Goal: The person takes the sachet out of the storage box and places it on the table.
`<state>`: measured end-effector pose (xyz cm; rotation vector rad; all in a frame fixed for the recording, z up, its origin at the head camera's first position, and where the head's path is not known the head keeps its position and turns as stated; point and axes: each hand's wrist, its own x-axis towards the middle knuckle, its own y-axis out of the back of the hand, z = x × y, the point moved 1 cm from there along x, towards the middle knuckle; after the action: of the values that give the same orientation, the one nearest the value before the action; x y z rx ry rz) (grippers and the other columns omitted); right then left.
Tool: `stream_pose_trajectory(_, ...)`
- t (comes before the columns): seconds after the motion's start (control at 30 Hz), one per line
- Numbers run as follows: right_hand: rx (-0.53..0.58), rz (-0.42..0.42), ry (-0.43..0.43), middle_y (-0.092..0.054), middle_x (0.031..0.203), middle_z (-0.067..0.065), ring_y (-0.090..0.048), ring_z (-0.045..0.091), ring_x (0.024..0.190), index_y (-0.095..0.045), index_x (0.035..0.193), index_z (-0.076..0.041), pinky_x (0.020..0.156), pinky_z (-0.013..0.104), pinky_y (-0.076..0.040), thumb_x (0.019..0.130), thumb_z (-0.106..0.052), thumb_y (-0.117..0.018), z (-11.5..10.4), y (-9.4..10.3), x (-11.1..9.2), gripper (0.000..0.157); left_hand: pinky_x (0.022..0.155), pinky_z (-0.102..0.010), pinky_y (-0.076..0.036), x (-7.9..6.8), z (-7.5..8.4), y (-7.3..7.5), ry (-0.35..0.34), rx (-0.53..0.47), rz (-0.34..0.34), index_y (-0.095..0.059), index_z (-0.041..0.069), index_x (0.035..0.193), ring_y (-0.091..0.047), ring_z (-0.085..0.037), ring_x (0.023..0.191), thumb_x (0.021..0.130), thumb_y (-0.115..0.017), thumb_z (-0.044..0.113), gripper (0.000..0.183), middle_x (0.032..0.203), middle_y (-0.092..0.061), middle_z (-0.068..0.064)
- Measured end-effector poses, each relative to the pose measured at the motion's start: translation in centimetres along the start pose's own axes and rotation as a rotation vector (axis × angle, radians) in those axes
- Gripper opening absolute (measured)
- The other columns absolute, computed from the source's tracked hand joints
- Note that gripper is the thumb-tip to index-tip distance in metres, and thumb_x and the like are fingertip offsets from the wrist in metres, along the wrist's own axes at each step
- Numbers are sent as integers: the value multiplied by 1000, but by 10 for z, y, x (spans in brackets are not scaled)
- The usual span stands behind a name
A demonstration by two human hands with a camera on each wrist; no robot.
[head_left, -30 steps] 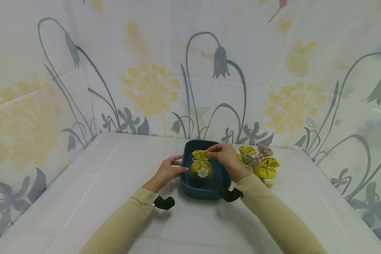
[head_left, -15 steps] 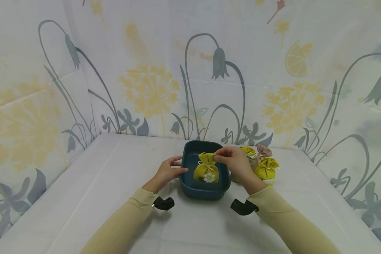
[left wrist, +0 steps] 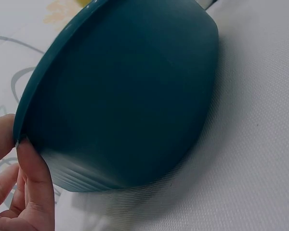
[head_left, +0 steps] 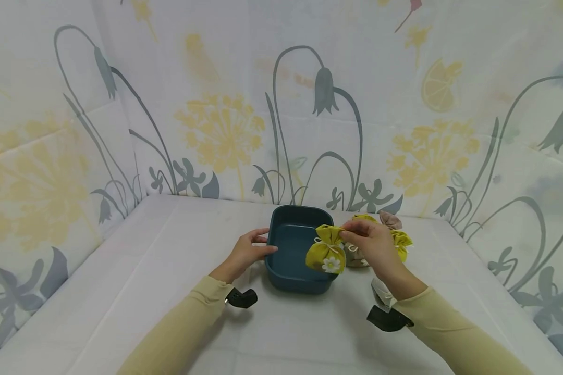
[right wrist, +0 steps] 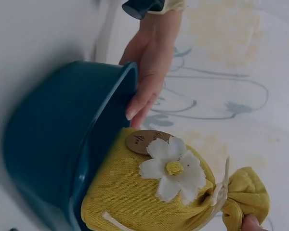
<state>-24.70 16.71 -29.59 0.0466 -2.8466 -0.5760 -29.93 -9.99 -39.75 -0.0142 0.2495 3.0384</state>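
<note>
A yellow drawstring pouch [head_left: 326, 259] with a white flower hangs over the right side of a dark blue rectangular basin [head_left: 293, 245]. My right hand [head_left: 377, 250] pinches the pouch by its gathered top. The right wrist view shows the flower [right wrist: 173, 168], a brown oval tag [right wrist: 147, 141] and the white cord round the pouch's neck; only a fingertip appears there. On the basin's left side, my left hand [head_left: 244, 255] grips the rim between thumb and fingers, as the left wrist view [left wrist: 29, 192] also shows at the fingers.
Right of the basin, partly behind my right hand, stand more pouches: a yellow one [head_left: 402, 243], a pinkish one [head_left: 391, 220] and a greyish one [head_left: 355, 256]. A pale thing [head_left: 382, 292] under my right wrist is unclear. A flower-printed cloth [head_left: 225, 140] rises behind the white table [head_left: 187, 234].
My right hand has moved right with the yellow pouch, from over the basin's middle to its right rim. The left hand has stayed at the basin's left side.
</note>
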Motion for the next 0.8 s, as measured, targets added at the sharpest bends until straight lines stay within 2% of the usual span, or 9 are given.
stream_pose_trajectory(0.23, -58, 33, 10, -62, 93, 7, -56, 8, 83, -61, 102, 8, 74, 19, -49, 90, -9, -63, 9, 19, -7, 21, 74, -33, -53, 1, 0, 1, 8, 5, 2, -48, 7, 136, -61, -22, 90, 79, -74, 10, 62, 117, -54, -18)
stream_pose_trajectory(0.4, -68, 57, 3, -62, 88, -2, -55, 6, 81, -61, 101, 8, 68, 18, -48, 89, -12, -64, 20, 35, -13, 24, 74, -33, -54, 2, -3, 0, 8, -10, -9, -48, 7, 136, -61, -21, 90, 80, -74, 10, 62, 119, -53, -18)
stream_pose_trajectory(0.57, -58, 51, -7, -63, 90, -9, -55, 2, 85, -63, 101, 4, 71, 17, -47, 89, -18, -65, 31, 50, -15, 24, 74, -33, -53, 2, -2, 0, 10, -6, -1, -49, 9, 135, -61, -21, 91, 80, -75, 12, 62, 118, -54, -16)
stream_pose_trajectory(0.8, -85, 50, -27, -62, 87, -12, -56, 4, 83, -63, 102, 3, 70, 18, -47, 90, -19, -63, 39, 61, -18, 25, 74, -33, -54, 2, -2, 1, 10, -11, -4, -48, 8, 135, -61, -21, 90, 80, -74, 11, 61, 119, -53, -17)
